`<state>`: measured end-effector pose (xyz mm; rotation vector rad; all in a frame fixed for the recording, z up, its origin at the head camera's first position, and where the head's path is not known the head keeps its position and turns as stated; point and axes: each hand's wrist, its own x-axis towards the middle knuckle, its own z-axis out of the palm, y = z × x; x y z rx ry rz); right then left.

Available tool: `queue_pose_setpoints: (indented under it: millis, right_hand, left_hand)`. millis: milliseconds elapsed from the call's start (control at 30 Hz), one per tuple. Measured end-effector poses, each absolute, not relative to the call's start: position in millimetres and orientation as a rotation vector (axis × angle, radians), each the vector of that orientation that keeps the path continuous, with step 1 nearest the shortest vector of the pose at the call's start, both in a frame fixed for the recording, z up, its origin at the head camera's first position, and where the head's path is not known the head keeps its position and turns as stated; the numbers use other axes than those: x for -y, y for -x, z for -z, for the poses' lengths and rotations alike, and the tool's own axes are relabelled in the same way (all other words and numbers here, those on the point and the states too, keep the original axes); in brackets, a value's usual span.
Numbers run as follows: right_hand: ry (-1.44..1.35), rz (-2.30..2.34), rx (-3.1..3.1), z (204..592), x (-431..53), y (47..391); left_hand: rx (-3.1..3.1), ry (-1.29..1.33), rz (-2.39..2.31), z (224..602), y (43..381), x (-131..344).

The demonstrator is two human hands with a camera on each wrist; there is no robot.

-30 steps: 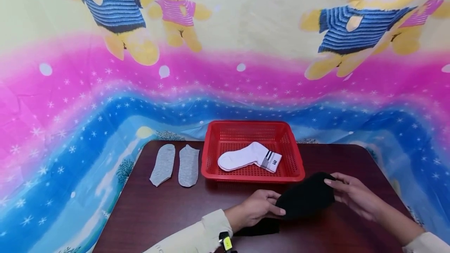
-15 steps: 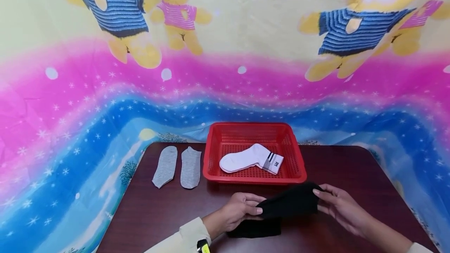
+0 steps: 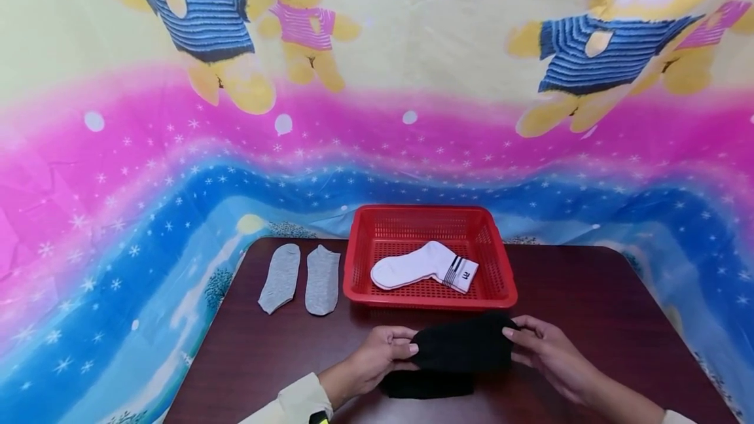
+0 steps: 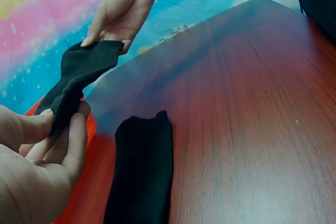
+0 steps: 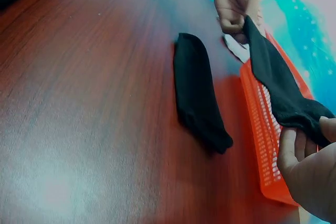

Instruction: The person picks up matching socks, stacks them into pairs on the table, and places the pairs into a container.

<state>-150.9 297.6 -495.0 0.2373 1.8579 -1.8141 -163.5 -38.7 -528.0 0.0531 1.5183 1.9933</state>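
A black sock (image 3: 462,347) is stretched between my two hands above the table, in front of the basket. My left hand (image 3: 377,355) pinches its left end between thumb and fingers, and my right hand (image 3: 548,352) pinches the right end the same way. Below it, a second black sock (image 4: 140,169) lies flat on the table; in the head view the held one partly covers it. The right wrist view shows this lying sock (image 5: 197,90) whole, apart from the held sock (image 5: 275,74).
Behind my hands stands a red plastic basket (image 3: 430,303) with white striped socks (image 3: 421,265) inside. Two grey ankle socks (image 3: 279,278) lie side by side to its left. The dark wooden table (image 3: 235,358) ends at a patterned curtain (image 3: 377,149).
Both hands have moved left with the black sock, bringing it nearly level over the one on the table. Both keep their grip on it.
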Motion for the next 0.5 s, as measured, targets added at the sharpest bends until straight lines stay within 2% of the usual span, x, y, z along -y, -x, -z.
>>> queue_pose_setpoints:
  millis: [500]
  right_hand:
    - [-0.199, 1.851, -1.837, 502, -276, 146]
  left_hand:
    - [-1.630, 0.001, -1.939, 531, 157, 59]
